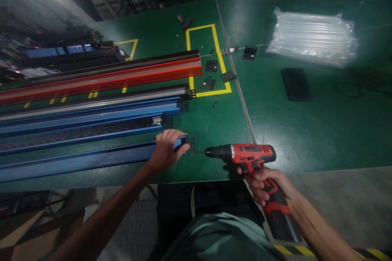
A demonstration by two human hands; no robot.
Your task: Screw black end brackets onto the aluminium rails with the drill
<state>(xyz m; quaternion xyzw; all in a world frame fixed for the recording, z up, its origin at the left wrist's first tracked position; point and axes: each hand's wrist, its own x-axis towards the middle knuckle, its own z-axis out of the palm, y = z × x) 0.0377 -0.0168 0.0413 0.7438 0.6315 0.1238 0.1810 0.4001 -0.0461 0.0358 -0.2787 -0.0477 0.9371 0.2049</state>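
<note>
A red and black cordless drill [254, 155] is gripped by its handle in my right hand [263, 185], its long bit pointing left. The bit's tip meets the black end bracket [192, 145] on the nearest blue channel [122, 155]. Around that channel's right end my left hand [168, 147] is wrapped, thumb on the near side and fingers over the far side. Just beyond lies another blue channel [116, 135] with a black strip inside and coloured wires showing at its end.
Farther back lie another blue profile [137, 109], a grey one [137, 97] and a red one [153, 71]. Small black brackets [211, 65] sit by yellow tape. At right are a clear air-cushion pack [315, 38] and a dark flat box [296, 84]. The green table's [214, 173] near edge is before me.
</note>
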